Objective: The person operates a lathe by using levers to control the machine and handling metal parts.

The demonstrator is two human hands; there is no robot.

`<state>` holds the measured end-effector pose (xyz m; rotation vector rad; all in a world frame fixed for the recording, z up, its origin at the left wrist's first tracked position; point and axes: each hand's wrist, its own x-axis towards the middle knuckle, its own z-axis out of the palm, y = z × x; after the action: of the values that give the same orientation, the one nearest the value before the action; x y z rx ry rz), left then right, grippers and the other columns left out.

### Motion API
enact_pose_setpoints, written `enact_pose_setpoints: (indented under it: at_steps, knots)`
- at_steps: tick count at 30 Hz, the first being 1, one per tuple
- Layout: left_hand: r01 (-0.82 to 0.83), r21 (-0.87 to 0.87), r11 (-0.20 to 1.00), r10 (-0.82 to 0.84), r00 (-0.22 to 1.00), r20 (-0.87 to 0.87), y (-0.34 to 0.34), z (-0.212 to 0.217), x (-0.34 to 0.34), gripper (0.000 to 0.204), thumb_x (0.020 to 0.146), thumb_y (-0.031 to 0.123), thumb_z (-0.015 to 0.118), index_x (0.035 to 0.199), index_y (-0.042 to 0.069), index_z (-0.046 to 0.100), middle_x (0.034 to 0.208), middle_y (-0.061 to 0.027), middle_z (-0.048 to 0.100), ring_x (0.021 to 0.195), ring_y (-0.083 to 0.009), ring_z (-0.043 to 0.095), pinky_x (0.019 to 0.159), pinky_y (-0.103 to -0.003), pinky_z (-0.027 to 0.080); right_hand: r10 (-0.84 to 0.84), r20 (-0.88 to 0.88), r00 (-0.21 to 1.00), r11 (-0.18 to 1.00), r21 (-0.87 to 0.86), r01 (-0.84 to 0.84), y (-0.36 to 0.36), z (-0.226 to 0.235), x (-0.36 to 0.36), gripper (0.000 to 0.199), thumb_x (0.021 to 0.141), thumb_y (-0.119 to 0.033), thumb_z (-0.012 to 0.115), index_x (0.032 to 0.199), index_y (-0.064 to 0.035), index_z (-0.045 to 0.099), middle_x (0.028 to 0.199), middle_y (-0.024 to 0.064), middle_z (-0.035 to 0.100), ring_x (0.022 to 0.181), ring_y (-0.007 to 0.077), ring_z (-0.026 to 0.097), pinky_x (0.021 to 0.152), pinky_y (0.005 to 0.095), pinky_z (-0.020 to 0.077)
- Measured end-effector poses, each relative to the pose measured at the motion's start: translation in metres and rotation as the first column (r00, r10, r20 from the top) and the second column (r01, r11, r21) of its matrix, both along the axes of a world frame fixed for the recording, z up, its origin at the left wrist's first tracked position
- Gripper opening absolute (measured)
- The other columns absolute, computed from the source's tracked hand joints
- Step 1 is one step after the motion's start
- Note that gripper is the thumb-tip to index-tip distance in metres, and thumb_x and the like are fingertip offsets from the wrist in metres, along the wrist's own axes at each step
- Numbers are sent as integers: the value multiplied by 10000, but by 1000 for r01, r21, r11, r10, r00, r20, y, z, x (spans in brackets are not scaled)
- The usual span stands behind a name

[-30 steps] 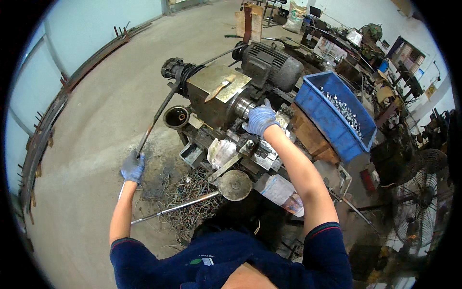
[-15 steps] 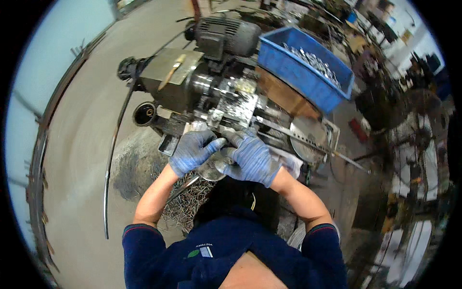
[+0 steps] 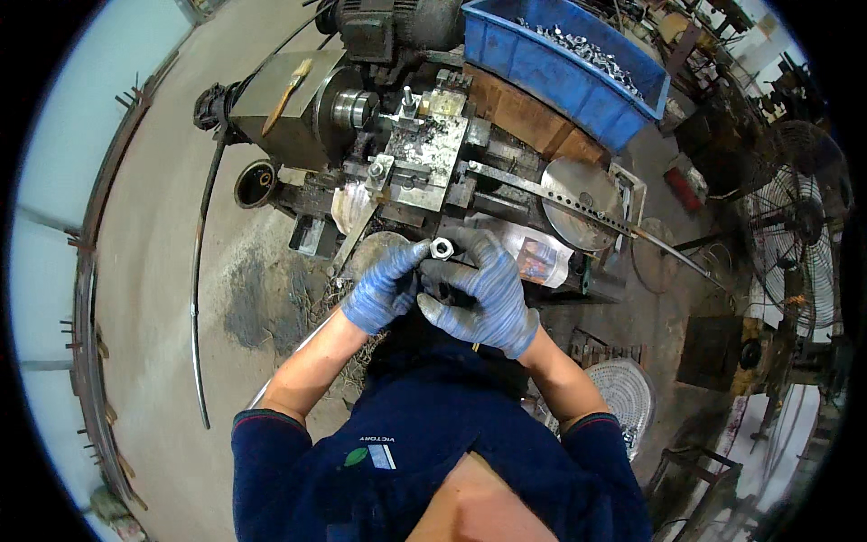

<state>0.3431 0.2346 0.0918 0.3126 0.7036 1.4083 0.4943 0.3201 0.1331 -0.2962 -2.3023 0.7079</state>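
Note:
A shiny hex metal nut sits upright between my fingertips, its hole facing up. My left hand, in a blue-grey knitted glove, is closed, its fingertips against the nut's left side. From the other side my right hand, gloved alike, curls its fingers round to the nut; its thumb points left below. Glove fingers hide part of what lies under the nut. Just beyond my hands stands a small lathe with a round chuck and a chip-covered tool slide.
A wooden-handled brush lies on the lathe's headstock. Behind the slide, a blue bin holds many small metal parts. A perforated bar extends right past a round metal plate. A floor fan stands at right.
Both hands have drawn back from the lathe toward my body. The nut now shows between the fingers, and the view has shifted so the machine sits higher.

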Motion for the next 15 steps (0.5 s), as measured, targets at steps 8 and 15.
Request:
enact_pose_setpoints:
  at_steps: [8,15]
  knots:
    - [13,-16,1000,-12,998,64,1,-16,6,373,893,270,536,1191,46,542,1122,-120,596,1046,-229,568,932,-371,454,-11,-30,999,991,-130,7,0,-10,4,339,661,-306,724,926,-99,676,1037,173,560,931,348,550,805,419,455]
    - [26,-71,997,-13,983,183,4,-29,6,386,896,278,523,1210,54,524,1117,-135,592,1057,-257,560,942,-394,447,-18,-10,1000,990,-137,17,2,-9,4,310,644,-218,734,925,-98,684,1047,159,570,909,307,569,768,380,468]
